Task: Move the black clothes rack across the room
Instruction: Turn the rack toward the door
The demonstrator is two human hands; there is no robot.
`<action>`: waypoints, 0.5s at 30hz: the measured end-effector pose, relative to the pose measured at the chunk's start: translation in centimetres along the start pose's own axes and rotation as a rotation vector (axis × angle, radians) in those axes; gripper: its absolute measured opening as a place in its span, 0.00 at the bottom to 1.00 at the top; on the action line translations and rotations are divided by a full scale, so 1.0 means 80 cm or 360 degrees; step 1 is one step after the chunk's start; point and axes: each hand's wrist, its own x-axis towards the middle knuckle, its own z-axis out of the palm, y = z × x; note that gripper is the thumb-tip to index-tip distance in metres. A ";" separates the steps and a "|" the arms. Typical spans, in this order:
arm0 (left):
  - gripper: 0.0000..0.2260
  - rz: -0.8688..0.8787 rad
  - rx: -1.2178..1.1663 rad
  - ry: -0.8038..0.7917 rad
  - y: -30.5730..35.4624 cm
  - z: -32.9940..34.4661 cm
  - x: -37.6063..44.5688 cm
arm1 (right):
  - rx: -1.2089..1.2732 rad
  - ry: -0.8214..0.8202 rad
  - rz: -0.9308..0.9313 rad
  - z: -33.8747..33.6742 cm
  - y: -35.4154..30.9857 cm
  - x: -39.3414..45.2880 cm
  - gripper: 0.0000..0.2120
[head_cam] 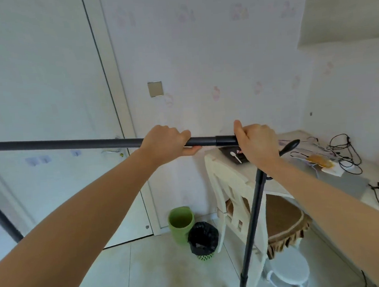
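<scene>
The black clothes rack has its top bar running level across the view from the left edge to the right of middle. My left hand is wrapped around that bar near its right part. My right hand grips the bar's right end, where it meets the right upright pole, which slants down to the floor. A black hook knob sticks out just right of my right wrist. The rack's left upright shows only at the lower left edge.
A white door fills the left wall. A cream desk with cables and a cream chair stand at right, close to the right pole. A green bin, a black-bagged bin and a white stool sit on the tiled floor.
</scene>
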 end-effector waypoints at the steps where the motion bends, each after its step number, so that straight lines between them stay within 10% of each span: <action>1: 0.23 -0.0031 0.0035 -0.0015 -0.018 0.009 -0.009 | 0.0020 -0.0009 -0.0011 0.017 -0.015 0.007 0.31; 15: 0.27 -0.0279 0.0220 -0.0234 -0.198 0.086 -0.116 | 0.0325 -0.0134 -0.0293 0.221 -0.165 0.076 0.28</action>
